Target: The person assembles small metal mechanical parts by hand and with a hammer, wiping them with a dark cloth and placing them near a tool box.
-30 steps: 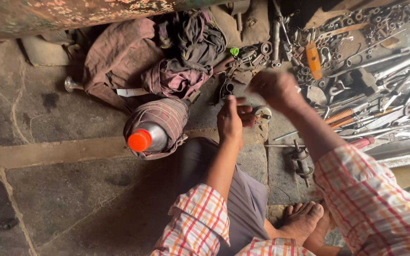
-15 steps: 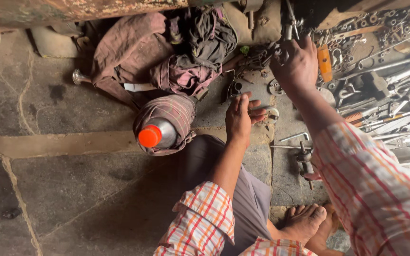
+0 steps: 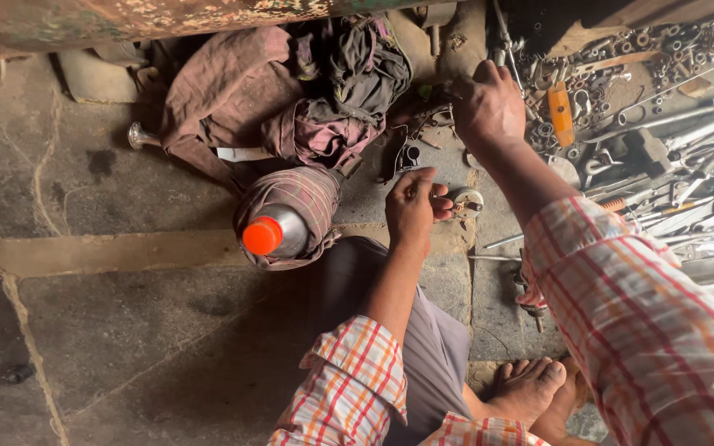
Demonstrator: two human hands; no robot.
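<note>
Since half a second ago the right hand (image 3: 489, 103) has pushed a little farther out, to the edge of the scattered metal parts, while the left hand (image 3: 413, 205) has stayed low over the stone floor (image 3: 126, 330).

Farthest left stands the cloth-wrapped bottle with an orange cap (image 3: 284, 223); its cap is on and its contents cannot be seen. Behind it lies the heap of brown and dark rags (image 3: 291, 91).

The left hand is curled, fingers loosely closed on a small metal piece, just beside the small round metal bearing (image 3: 467, 202) on the floor.

The right hand is closed over something small among the nuts and spanners (image 3: 663, 124); what it grips is hidden.

The step looks like picking out a part; fitting it next would call for both hands meeting.
</note>
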